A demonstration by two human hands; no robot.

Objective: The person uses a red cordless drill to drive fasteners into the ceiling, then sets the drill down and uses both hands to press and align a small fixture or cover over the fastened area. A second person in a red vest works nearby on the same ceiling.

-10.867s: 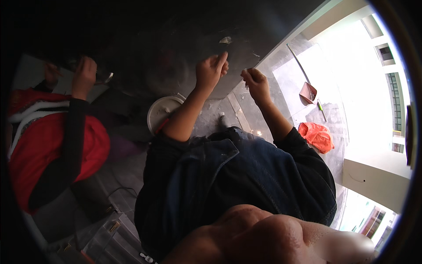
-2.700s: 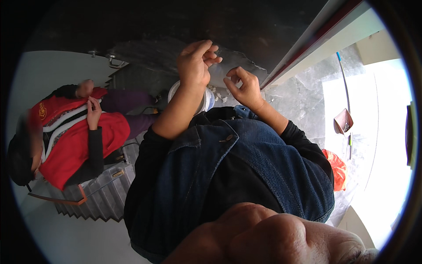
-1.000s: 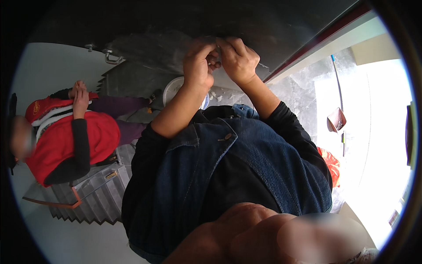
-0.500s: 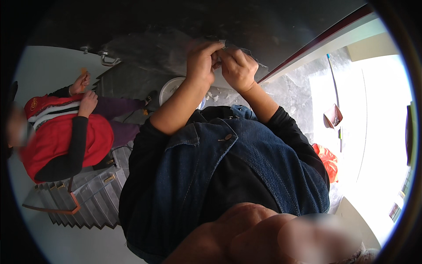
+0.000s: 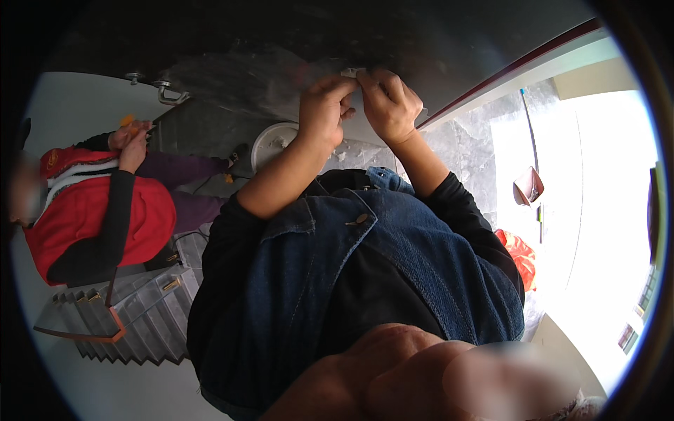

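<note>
A dark grey panel (image 5: 232,84) with a wrinkled clear film over it fills the space above me, and my denim jacket (image 5: 365,281) takes up most of the view below. To my left a person in a red vest (image 5: 91,217) works at the same surface with raised hands, an open grey case (image 5: 126,316) beside them. A white bucket (image 5: 274,144) stands on the floor just past my left forearm.

My left hand (image 5: 324,109) and right hand (image 5: 390,105) are up together at the panel, close enough to nearly touch, fingers bunched around a small pale piece (image 5: 353,72) at the top edge of the film. I cannot tell whether either hand actually pinches it or only presses on it; the fingers hide the contact.

As for progress, I judge the work is midway: the film lies on the panel but looks creased, and this little piece at its edge is what I am busy with. Smoothing or fixing the rest seems left to do.
</note>
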